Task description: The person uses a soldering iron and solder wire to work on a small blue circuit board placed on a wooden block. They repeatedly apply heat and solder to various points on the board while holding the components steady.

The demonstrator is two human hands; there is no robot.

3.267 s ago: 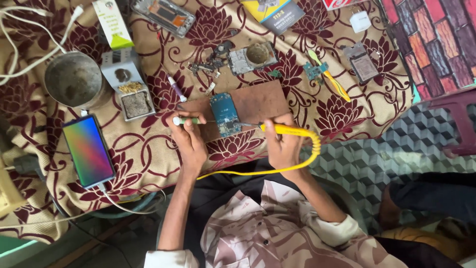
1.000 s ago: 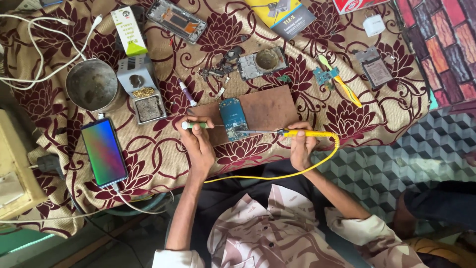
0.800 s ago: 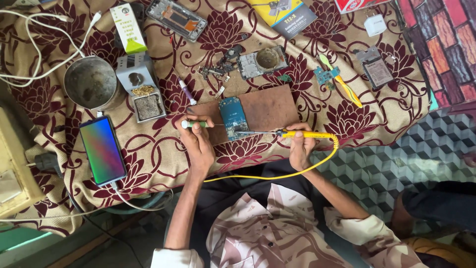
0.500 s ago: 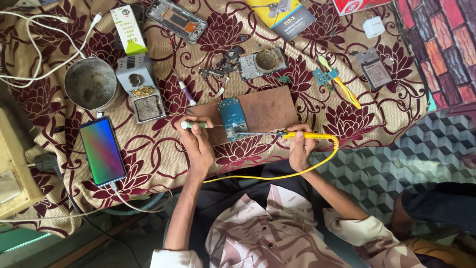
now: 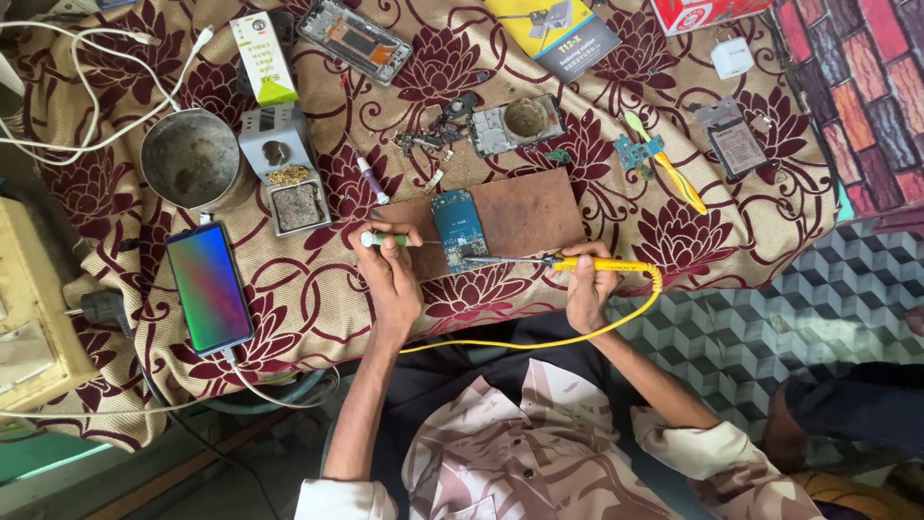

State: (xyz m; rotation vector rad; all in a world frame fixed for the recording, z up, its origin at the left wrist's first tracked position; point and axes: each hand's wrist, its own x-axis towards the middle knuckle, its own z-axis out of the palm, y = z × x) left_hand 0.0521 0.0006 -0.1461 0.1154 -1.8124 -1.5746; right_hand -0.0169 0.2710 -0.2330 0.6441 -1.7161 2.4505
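A blue circuit board (image 5: 460,227) lies on a brown board (image 5: 525,212) on the patterned cloth. My left hand (image 5: 389,274) grips a thin green-handled tool (image 5: 385,239) whose tip points at the circuit board's left edge. My right hand (image 5: 589,289) holds a yellow soldering iron (image 5: 587,263); its metal tip touches the lower part of the circuit board. The iron's yellow cable (image 5: 539,339) loops down over my lap.
A lit phone (image 5: 209,288) on a charging cable lies left. A metal bowl (image 5: 192,160), a grey iron stand (image 5: 286,169), a small white tube (image 5: 372,181), phone parts (image 5: 515,125), a phone frame (image 5: 354,40), yellow tweezers (image 5: 674,173) and boxes (image 5: 264,58) surround the work.
Since the earliest frame the view has shifted and my right hand has moved the iron's tip onto the circuit board. Over the last second both hands stay nearly still.
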